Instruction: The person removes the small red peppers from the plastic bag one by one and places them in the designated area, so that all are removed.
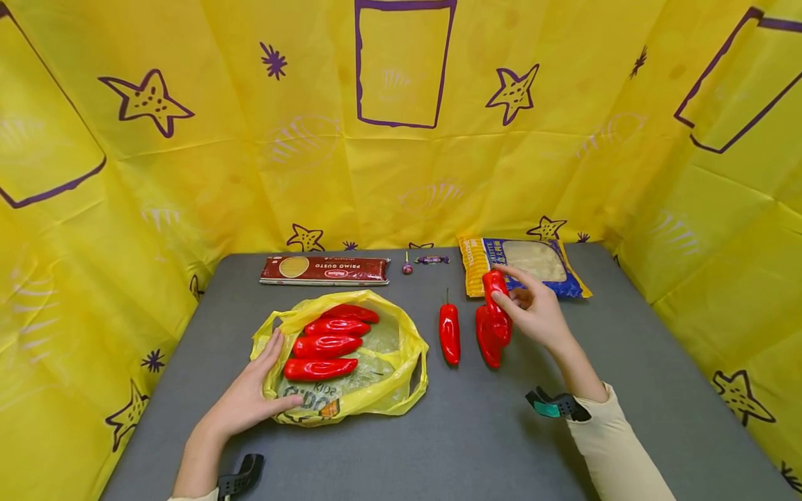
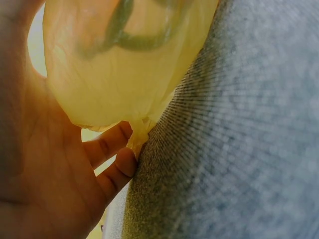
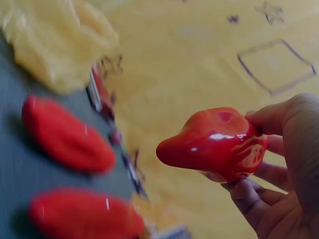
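Observation:
My right hand (image 1: pixel 537 309) pinches a glossy red pepper (image 1: pixel 496 287) between thumb and fingers, raised above the table; the right wrist view shows this pepper (image 3: pixel 212 144) pointing left. Below it in the head view lies another red pepper (image 1: pixel 487 341), partly hidden by the held one. To their left is a red pepper (image 1: pixel 449 334) with a thin stem. My left hand (image 1: pixel 247 393) holds the left side of a yellow plastic bag (image 1: pixel 407 396), thumb over its near rim. Several red peppers (image 1: pixel 321 369) lie side by side in the bag's opening. Close up, fingers (image 2: pixel 119 169) touch a bunched bag corner.
Along the back of the grey table (image 1: pixel 476 445) lie a dark red pasta packet (image 1: pixel 326 271), a lollipop (image 1: pixel 407 267), a wrapped candy (image 1: pixel 432 259) and a yellow-and-blue food packet (image 1: pixel 532 264). Yellow printed cloth (image 1: pixel 401 167) encloses the back and sides.

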Tool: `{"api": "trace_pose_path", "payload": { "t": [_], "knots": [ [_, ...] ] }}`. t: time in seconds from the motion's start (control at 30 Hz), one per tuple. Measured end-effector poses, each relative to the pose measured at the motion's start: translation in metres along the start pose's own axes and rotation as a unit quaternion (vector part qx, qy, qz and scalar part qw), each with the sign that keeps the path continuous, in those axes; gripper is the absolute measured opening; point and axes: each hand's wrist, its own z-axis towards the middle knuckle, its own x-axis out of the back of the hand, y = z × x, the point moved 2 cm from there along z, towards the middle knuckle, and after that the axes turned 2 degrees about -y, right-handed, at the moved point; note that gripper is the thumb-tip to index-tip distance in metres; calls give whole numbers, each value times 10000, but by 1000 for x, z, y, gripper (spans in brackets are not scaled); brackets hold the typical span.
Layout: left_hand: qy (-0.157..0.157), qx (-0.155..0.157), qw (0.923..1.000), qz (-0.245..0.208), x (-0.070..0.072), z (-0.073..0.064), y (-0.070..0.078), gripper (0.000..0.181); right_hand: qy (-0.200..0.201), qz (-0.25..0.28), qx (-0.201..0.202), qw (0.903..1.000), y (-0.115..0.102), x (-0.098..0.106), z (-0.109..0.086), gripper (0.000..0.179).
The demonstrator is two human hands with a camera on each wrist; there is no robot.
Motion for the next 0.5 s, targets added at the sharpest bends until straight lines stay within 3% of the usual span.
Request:
{"api": "trace_pose_path", "payload": {
  "t": [0.23, 0.5],
  "knots": [
    [11, 29, 10000, -7, 0, -1, 0, 118, 160, -79, -589, 9981, 38, 28, -20, 52],
    [-7, 28, 10000, -13, 0, 0, -1, 118, -80, -488, -1207, 9915, 84, 29, -33, 52]
  ]
}}
